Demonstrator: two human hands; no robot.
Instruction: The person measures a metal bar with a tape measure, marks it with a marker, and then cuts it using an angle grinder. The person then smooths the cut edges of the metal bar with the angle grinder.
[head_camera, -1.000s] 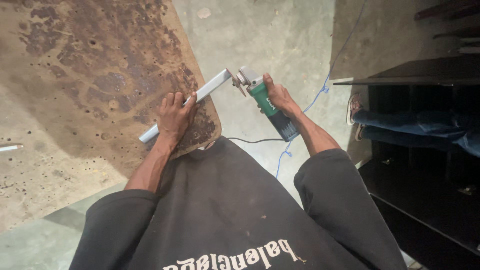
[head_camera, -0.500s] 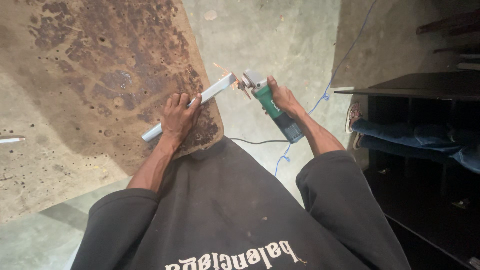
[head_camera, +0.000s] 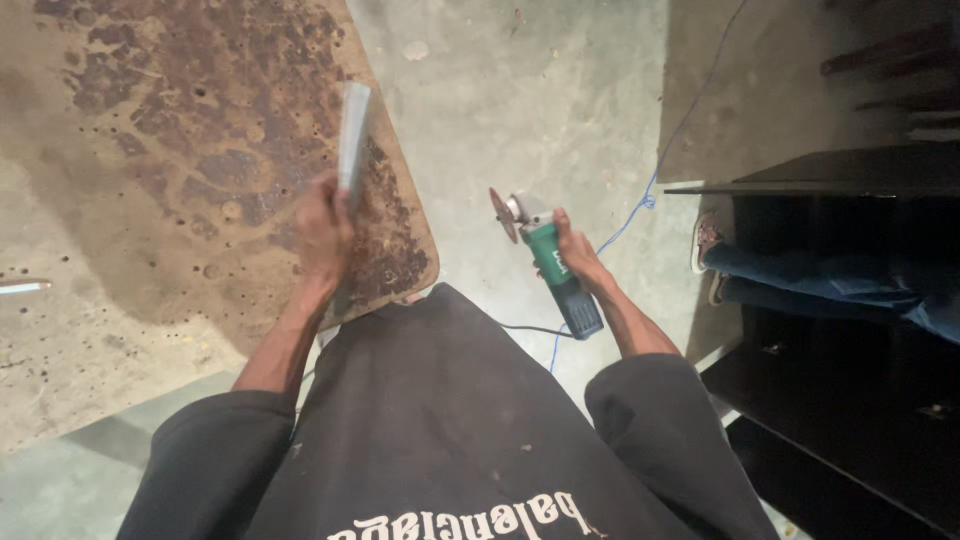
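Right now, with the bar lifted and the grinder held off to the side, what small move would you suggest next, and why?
Probably lay the metal bar back flat on the stained board. The left hand holds it raised and blurred, pointing away, while the right hand keeps the green angle grinder apart over the concrete floor, its disc clear of the bar.

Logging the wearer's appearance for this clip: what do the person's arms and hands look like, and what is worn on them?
Both hands, left hand and right hand, are bare: no gloves, rings or watch visible. The forearms are bare too. Loose dark sleeves are pushed up near the elbows, part of a dark top with pale lettering on it.
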